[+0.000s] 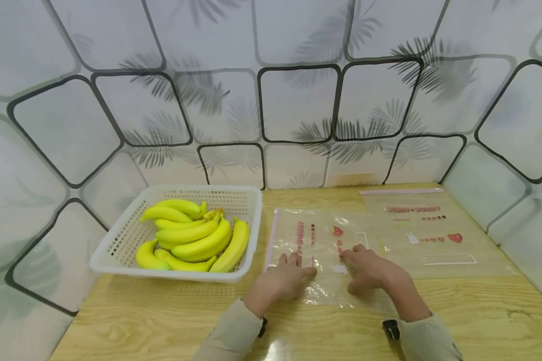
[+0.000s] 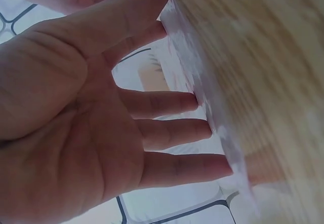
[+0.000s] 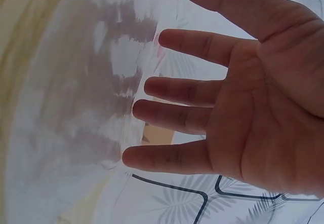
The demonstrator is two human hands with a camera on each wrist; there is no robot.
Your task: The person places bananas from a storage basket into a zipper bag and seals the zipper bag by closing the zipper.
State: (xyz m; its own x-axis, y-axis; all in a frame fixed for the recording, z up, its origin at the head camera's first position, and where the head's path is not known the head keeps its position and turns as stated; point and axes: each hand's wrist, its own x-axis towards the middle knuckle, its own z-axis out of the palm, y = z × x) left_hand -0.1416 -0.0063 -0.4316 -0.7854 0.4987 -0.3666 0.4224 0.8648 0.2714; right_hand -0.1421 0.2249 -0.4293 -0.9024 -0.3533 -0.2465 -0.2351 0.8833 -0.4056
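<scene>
A clear zip bag [image 1: 325, 291] with pink lettering and strawberry prints lies flat on the table, its pink zip edge toward the basket. My left hand [image 1: 285, 278] rests on its left part with fingers spread; in the left wrist view the fingertips [image 2: 223, 165] touch the plastic. On the right part of the same bag lies my right hand [image 1: 372, 271]. Its fingers [image 3: 172, 160] are straight and apart in the right wrist view, tips at the bag's surface. Neither hand grips anything.
Left of the bag stands a white perforated basket [image 1: 101, 260] holding several yellow bananas [image 1: 203, 240]. A second printed zip bag [image 1: 451, 225] lies flat at the right, partly overlapped by the first. The wooden table [image 1: 162, 316] meets a patterned wall [image 1: 298, 110] behind.
</scene>
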